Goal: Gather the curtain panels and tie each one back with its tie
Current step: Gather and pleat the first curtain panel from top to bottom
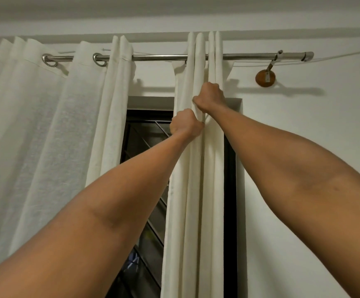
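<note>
Two white curtain panels hang by metal eyelets from a steel rod (159,57). The right panel (193,190) is bunched into narrow folds in front of the window's right side. My left hand (185,123) grips its folds high up, below the rod. Just above and to the right, my right hand (210,96) grips the same folds. The left panel (45,130) hangs spread wide across the left, its inner edge folded at the window. No tie is in view.
A dark window with a metal grille (146,136) shows between the panels. The rod ends at a round wooden bracket (265,78) on the white wall. A thin cord (325,58) runs along the wall to the right. The ceiling is close above.
</note>
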Available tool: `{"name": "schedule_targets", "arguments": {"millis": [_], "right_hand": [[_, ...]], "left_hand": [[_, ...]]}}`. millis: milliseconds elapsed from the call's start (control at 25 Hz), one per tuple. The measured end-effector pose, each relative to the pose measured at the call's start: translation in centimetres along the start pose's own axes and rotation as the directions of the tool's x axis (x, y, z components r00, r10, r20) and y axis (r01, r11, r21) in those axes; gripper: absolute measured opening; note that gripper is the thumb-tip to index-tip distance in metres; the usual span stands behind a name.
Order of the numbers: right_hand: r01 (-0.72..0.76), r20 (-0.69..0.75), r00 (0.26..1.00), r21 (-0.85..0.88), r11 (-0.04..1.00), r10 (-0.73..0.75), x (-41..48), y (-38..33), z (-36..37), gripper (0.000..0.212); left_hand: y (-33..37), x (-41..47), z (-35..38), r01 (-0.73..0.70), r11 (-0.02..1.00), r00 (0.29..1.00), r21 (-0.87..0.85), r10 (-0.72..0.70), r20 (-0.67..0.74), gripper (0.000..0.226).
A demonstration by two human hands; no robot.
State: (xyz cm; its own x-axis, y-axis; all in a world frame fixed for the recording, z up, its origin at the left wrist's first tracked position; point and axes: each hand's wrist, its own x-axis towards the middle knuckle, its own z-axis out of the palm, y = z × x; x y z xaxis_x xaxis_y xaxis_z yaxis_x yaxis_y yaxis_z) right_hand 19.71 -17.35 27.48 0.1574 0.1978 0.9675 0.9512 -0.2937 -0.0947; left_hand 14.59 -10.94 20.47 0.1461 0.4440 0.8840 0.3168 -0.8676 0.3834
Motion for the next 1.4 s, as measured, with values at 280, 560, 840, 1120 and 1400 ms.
{"name": "schedule_targets", "arguments": {"millis": [280, 560, 840, 1120, 1400], "right_hand": [[-0.067, 0.021, 0.998, 0.027, 0.997, 0.066, 2.9, -1.5, 0.1, 0.042], [-0.028, 0.010, 1.000, -0.064, 0.998, 0.029, 2.6, -2.8, 1.6, 0.031], [-0.032, 0.163, 0.984, -0.242, 0.970, 0.073, -0.9, -1.5, 2.2, 0.042], [-0.137, 0.061, 0.988, -0.119, 0.983, 0.145, -11.2, -2.1, 5.6, 0.023], [-0.244, 0.160, 0.946, -0.213, 0.946, 0.280, -19.8, -2.2, 5.1, 0.038]], "left_hand": [[-0.6, -0.2, 0.5, -0.113, 0.992, 0.993, 0.049, 0.114, -0.035, 0.021], [-2.6, -3.4, 1.9, -0.145, 0.988, 0.986, 0.051, 0.149, -0.076, 0.019], [-6.2, -12.0, 4.9, -0.048, 0.997, 0.997, -0.064, 0.051, 0.056, 0.016], [-12.2, -23.9, 8.2, 0.001, 0.986, 0.975, -0.168, 0.036, 0.219, 0.014], [-14.8, -29.4, 6.9, -0.022, 0.987, 0.960, -0.157, 0.065, 0.273, 0.015]]}}
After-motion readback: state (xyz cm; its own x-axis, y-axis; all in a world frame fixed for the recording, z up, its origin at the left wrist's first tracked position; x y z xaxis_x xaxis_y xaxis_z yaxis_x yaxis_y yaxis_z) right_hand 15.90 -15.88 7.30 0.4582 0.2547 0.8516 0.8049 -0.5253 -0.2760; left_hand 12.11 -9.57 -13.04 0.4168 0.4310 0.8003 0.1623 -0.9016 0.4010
